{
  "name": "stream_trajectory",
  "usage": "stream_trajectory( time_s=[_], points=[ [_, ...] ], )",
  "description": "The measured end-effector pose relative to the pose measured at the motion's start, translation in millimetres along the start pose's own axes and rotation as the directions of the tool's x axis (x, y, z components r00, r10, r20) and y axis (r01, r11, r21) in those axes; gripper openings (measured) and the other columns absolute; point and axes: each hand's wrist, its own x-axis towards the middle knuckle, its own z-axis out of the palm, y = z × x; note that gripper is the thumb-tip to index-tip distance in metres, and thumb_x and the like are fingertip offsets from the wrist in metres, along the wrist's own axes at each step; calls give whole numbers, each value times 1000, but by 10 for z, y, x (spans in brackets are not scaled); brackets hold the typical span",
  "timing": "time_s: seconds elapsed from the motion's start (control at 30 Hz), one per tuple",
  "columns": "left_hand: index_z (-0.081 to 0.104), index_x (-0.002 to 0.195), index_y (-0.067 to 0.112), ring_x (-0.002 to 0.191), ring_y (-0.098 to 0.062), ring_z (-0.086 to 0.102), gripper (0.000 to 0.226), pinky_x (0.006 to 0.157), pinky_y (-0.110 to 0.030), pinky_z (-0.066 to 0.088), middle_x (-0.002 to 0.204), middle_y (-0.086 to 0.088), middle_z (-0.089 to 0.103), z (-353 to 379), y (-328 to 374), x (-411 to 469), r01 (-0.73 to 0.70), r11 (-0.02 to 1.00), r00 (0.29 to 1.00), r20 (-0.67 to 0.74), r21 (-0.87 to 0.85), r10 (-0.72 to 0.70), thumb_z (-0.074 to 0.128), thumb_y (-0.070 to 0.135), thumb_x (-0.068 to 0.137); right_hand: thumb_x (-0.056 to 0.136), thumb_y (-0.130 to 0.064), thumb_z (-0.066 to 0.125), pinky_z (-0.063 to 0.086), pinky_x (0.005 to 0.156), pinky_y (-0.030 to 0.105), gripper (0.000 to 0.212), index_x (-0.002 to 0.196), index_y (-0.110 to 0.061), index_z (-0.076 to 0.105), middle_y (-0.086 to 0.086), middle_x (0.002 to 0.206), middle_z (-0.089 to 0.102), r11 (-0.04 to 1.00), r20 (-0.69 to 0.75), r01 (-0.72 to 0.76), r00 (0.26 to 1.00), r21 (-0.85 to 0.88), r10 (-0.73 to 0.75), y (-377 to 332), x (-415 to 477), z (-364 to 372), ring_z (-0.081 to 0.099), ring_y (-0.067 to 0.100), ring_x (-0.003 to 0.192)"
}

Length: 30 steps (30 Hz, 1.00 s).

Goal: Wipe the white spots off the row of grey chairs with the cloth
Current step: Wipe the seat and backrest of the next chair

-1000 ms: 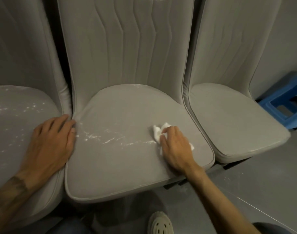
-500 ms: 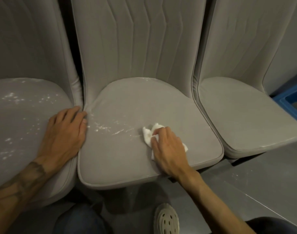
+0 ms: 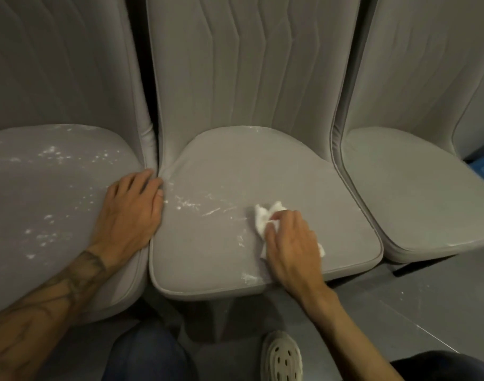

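1. Your right hand [image 3: 290, 243] is gripping the crumpled white cloth [image 3: 265, 218], fingers curled over it, pressing it onto the middle chair [image 3: 221, 259] right of the seat's centre.
2. Your left hand [image 3: 130, 210] is lying flat with fingers relaxed, holding nothing, on the right edge of the left chair [image 3: 42, 202], fingertips touching the gap between the two seats.
3. White spots [image 3: 191, 203] are streaking the middle seat between your hands, and more are showing near its front edge.
4. The left seat is carrying scattered white specks; the right chair [image 3: 414, 202] is looking mostly plain grey.
5. Your pale perforated shoe [image 3: 281, 358] is standing on the grey floor [image 3: 414, 312] below.
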Motion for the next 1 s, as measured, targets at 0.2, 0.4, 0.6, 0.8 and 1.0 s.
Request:
stream_trajectory(
  time_s=[0.2, 0.4, 0.6, 0.8, 1.0],
  points=[
    [59, 128, 13, 120, -36, 56, 38, 101, -51, 44, 141, -13, 56, -74, 55, 20, 29, 1000, 999, 32, -11, -28, 32, 31, 108, 105, -30, 38, 40, 70, 37, 12, 101, -21, 45, -2, 97, 48, 994, 69, 106, 992, 41, -109, -376, -160, 199, 46, 20, 79],
    [60, 128, 12, 121, -36, 55, 39, 102, -52, 44, 141, -14, 56, -154, 97, 17, 45, 999, 997, 66, -20, -43, 32, 30, 108, 105, -24, 42, 45, 74, 44, 13, 97, -16, 49, 0, 95, 49, 999, 36, -35, 999, 22, 34, -30, 133, 34, 45, 19, 77],
    [60, 128, 12, 122, -35, 55, 37, 102, -50, 44, 142, -14, 57, -181, 102, 24, 43, 999, 996, 77, -1, -43, 34, 29, 108, 103, -30, 40, 43, 75, 41, 19, 104, -16, 52, 5, 100, 54, 977, 162, 193, 965, 91, -205, -291, 94, 176, 53, 27, 84],
    [61, 128, 13, 123, -34, 55, 38, 103, -51, 44, 142, -12, 57, -182, 110, 23, 58, 998, 995, 80, -5, -57, 32, 29, 108, 105, -22, 39, 39, 88, 48, 24, 111, -3, 53, 18, 111, 55, 999, 203, 25, 979, -22, -19, -231, 829, 336, 53, 39, 98],
    [61, 129, 12, 124, -35, 55, 37, 104, -51, 44, 143, -13, 57, -162, 94, 19, 48, 999, 996, 69, -4, -48, 35, 28, 107, 105, -32, 38, 42, 88, 45, 22, 109, -14, 49, 9, 107, 53, 923, 367, 329, 848, 201, -382, -469, 649, 367, 53, 32, 96]
  ],
)
